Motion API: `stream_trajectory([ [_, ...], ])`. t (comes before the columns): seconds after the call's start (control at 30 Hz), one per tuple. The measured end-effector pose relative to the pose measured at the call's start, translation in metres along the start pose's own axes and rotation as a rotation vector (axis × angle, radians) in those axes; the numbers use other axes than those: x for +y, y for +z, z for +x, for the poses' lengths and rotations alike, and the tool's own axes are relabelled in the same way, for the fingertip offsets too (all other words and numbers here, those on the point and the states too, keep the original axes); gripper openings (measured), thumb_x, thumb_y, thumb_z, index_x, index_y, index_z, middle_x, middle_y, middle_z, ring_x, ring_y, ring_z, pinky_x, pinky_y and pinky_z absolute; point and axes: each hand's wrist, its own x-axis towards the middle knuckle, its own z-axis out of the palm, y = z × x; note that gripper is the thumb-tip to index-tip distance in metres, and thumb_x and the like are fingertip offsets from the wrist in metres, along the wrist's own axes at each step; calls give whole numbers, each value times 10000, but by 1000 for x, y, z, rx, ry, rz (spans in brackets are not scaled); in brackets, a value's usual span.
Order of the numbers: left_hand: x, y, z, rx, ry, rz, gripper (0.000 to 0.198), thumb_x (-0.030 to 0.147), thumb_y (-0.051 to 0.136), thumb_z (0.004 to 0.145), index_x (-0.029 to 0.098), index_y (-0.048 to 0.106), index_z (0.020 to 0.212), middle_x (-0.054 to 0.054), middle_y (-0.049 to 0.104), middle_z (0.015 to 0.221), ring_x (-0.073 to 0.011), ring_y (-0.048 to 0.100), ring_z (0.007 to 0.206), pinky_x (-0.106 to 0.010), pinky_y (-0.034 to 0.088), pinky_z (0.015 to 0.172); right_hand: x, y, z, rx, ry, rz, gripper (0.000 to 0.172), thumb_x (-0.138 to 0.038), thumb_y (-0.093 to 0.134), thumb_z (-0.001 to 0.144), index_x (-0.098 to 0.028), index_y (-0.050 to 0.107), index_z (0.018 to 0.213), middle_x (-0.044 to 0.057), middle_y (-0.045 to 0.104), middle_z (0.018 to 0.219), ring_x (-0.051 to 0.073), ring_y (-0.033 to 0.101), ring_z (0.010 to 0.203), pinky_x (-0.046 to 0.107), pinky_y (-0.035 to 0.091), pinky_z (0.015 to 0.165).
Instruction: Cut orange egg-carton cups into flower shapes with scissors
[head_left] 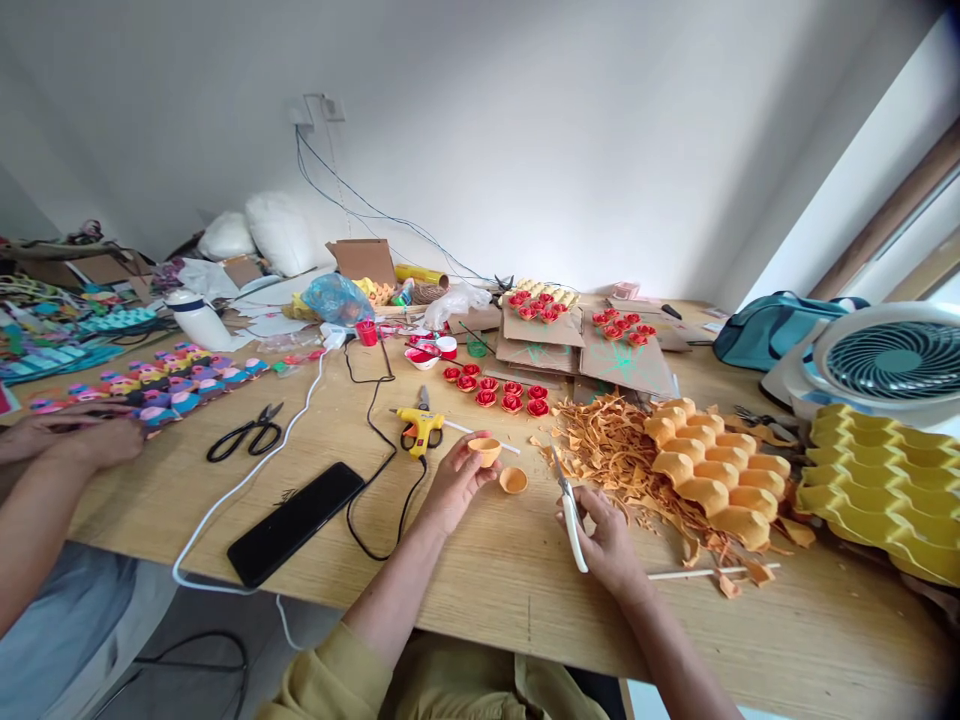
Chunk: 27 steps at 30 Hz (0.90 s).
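Note:
My left hand (454, 487) pinches a small orange egg-carton cup (485, 452) just above the table. A second orange cup (514, 481) rests on the wood right beside it. In my right hand (606, 545) is a pair of white-handled scissors (571, 515), blades pointing away from me and apart from the cup. Orange paper scraps (615, 440) are heaped beyond that hand. Against the heap leans an orange egg tray (716, 465). Left of my hands lies a yellow glue gun (421, 430), its black cord running toward me.
Red paper roses (512, 402) sit in rows behind my hands, others on cardboard (540, 350). A black phone (296, 523) and black scissors (245, 432) lie to the left. Another person's hands (90, 435) work beside painted pieces. A yellow tray (885, 490) and a fan (892, 360) stand right.

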Motion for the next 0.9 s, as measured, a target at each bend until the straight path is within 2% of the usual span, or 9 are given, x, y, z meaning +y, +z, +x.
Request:
stream_trajectory([
  [0.13, -1, -12, 7, 175, 211, 616, 412, 293, 754, 747, 210, 622, 1128, -57, 681, 1125, -201, 640, 1026, -309, 497, 876, 1, 0, 0, 5, 8, -15, 230, -338, 567, 898, -219, 524, 706, 1, 585, 698, 164, 509, 680, 298, 407, 687],
  [0.2, -5, -18, 9, 244, 268, 898, 394, 220, 729, 740, 223, 620, 1119, -49, 688, 1129, -199, 638, 1009, -324, 497, 874, 2, 0, 0, 1, 5, -21, 233, -340, 567, 898, -219, 519, 704, 3, 592, 706, 163, 505, 682, 300, 406, 696],
  [0.27, -10, -23, 11, 257, 292, 1065, 361, 173, 693, 750, 227, 615, 1099, -46, 692, 1106, -190, 646, 955, -324, 513, 838, 3, 0, 0, -1, 4, -20, 238, -339, 558, 905, -219, 514, 705, 5, 594, 708, 163, 499, 681, 302, 405, 701],
  [0.4, -18, -26, 11, 220, 342, 1217, 270, 130, 638, 787, 224, 611, 1039, -57, 686, 1082, -192, 648, 988, -319, 524, 861, 5, 0, 0, -3, 1, -14, 210, -335, 564, 903, -218, 531, 732, -4, 565, 685, 162, 489, 671, 294, 396, 679],
  [0.53, -21, -28, 9, 179, 317, 1315, 272, 111, 647, 787, 231, 607, 1027, -51, 699, 1063, -210, 655, 1016, -359, 506, 929, 5, 0, 0, -17, 6, -14, 206, -332, 564, 902, -219, 533, 734, -7, 553, 679, 162, 483, 669, 292, 391, 676],
  [0.63, -22, -29, 9, 181, 304, 1344, 341, 109, 672, 771, 239, 596, 1077, -54, 690, 1106, -225, 646, 1040, -386, 496, 955, 5, 0, -1, -27, 13, -22, 193, -331, 564, 902, -219, 544, 746, -5, 561, 681, 166, 482, 677, 293, 390, 681],
  [0.77, -22, -29, 8, 184, 380, 1365, 482, 76, 670, 748, 229, 555, 1190, -78, 645, 1207, -251, 585, 1145, -427, 451, 1028, 4, 0, -1, -9, 10, -18, 188, -333, 572, 895, -221, 555, 744, -5, 568, 681, 167, 485, 677, 287, 394, 672],
  [0.9, -21, -23, 4, 107, 471, 1392, 463, 11, 586, 750, 240, 582, 1152, -68, 640, 1159, -240, 565, 1130, -423, 455, 1009, 4, 0, -1, 0, 8, -11, 184, -329, 573, 891, -219, 562, 743, -5, 577, 684, 164, 493, 671, 285, 397, 670],
])
